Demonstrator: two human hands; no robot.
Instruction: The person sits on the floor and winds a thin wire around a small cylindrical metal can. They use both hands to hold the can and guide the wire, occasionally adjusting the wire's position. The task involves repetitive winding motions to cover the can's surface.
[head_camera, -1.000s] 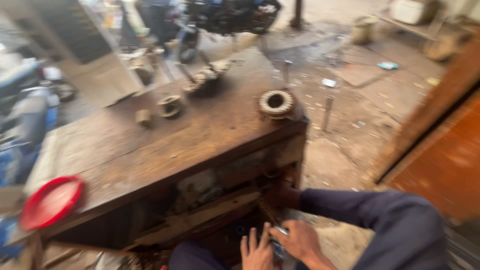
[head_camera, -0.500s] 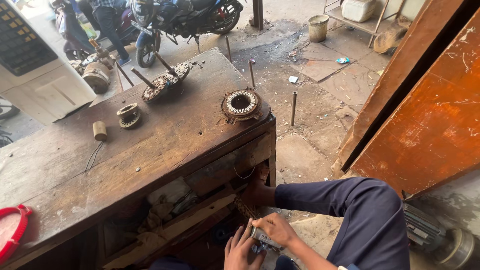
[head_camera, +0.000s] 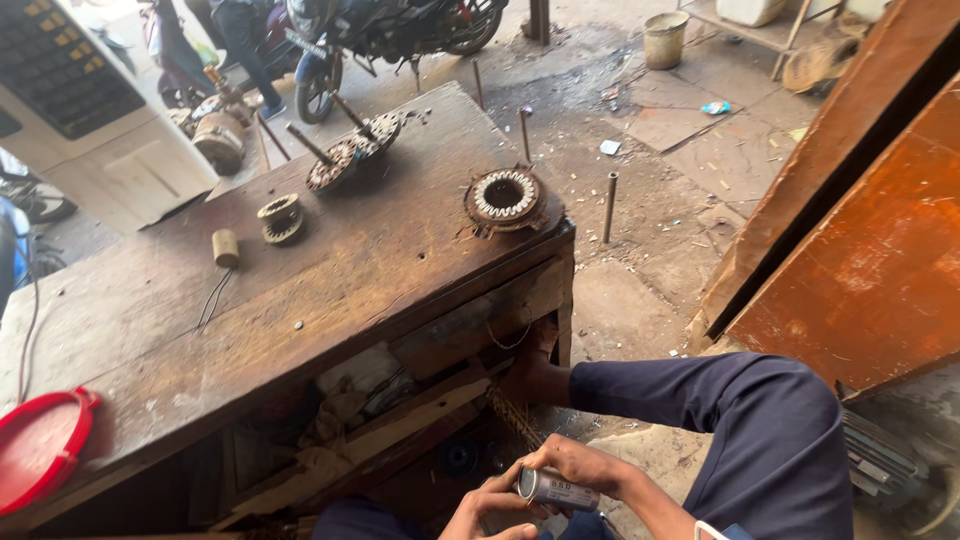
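2 hands, left hand (head_camera: 490, 510) and right hand (head_camera: 580, 465), clasp 1 small metal cylinder (head_camera: 555, 489) beside the wooden workbench (head_camera: 330, 290).

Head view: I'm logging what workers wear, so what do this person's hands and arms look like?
Both hands are bare: no gloves, rings or watch show on the left hand or the right hand. The right forearm is uncovered as far as the picture shows. The left forearm is out of frame. No sleeve shows on either.
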